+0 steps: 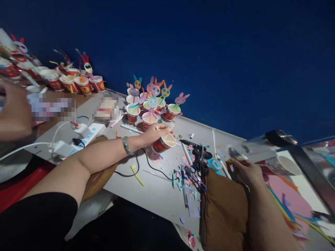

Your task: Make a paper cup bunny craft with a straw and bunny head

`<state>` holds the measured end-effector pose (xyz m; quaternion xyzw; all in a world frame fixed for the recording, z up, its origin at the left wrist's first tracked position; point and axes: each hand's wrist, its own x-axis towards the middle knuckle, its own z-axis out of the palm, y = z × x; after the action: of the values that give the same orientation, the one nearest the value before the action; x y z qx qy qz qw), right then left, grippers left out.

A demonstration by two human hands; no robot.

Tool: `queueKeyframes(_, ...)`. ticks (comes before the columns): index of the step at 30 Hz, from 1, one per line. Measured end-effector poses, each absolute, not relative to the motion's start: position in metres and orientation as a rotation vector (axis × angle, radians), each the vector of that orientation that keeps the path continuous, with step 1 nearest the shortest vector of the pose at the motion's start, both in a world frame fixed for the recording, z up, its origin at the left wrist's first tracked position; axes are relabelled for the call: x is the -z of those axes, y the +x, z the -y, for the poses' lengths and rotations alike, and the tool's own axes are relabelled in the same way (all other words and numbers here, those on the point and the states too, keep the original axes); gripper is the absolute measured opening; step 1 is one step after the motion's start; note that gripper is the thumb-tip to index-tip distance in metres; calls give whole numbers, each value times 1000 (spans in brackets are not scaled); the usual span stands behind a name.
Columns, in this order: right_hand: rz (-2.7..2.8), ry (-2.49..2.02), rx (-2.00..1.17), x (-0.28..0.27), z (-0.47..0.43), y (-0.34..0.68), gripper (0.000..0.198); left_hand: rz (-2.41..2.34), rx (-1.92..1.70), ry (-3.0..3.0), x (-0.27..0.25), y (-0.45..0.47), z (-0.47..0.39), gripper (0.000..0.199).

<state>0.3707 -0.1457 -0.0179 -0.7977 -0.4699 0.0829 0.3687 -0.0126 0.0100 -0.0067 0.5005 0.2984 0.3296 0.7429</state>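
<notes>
My left hand [159,133], below a bangled wrist, is closed on a red paper cup [161,145] whose white inside faces me. Its fingertips lie along the far side of the rim. To the right, my right hand [247,170] has its fingers curled together beside a white stick [224,167]; a small whitish and yellow piece shows at the fingertips, too blurred to name. Behind the left hand stand several red paper cups with paper rabbit faces [154,90] on coloured stems. Black scissors [201,165] lie between my hands among paper scraps.
A brown pouch [225,205] lies in front of my right hand. Coloured pipe cleaners [281,204] and a tipped paper cup [284,165] are at the right. A white power strip [89,137] with cables lies left. Another person's arm [15,111] reaches in at the far left.
</notes>
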Motion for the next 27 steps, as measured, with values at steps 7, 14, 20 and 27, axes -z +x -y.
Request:
queueKeyframes(7,1080,-2084,-276,13,125,354,37,-646,-711,1122,6,-12,-9,19)
queueKeyframes(14,1674,-1580,-1064,-11,112,241,48,-666,-731,1198,6,-14,-9,23)
queueKeyframes(20,1564,-2065,-180,-23,87,296,41,-649,-697,1172,7,-14,-8,26)
queueKeyframes(27,1332,-2000,-2,-52,71,298,25,-609,-727,1284,21,-12,-13,32)
